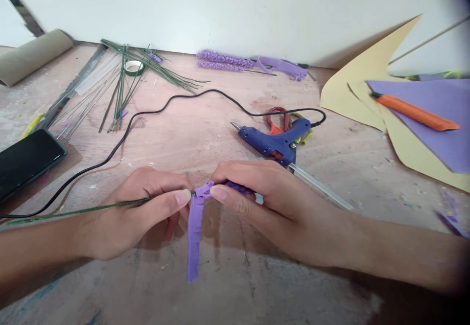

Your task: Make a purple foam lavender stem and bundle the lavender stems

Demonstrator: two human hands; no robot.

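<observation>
Near the front middle of the table, my left hand (154, 207) pinches a green wrapped stem wire (91, 207) between thumb and finger. The wire runs back to the left over my wrist. Purple fringed paper strip (196, 239) is wound around the wire's right part, and its loose end hangs down between my hands. My right hand (264, 197) is closed on the wound purple part, thumb and forefinger pinching it; some of it is hidden behind the fingers. A blue glue gun (271, 141) with a clear glue stick lies just beyond my right hand.
Green wires (123, 85) and a green tape roll (134, 68) lie at the back left, near a cardboard tube (35, 57) and a phone (31, 163). Finished-looking purple stems (225, 59) rest at the back. Red-handled scissors (278, 117), an orange cutter (416, 111) and purple sheets (440, 144) are right. A black cord (169, 104) crosses the table.
</observation>
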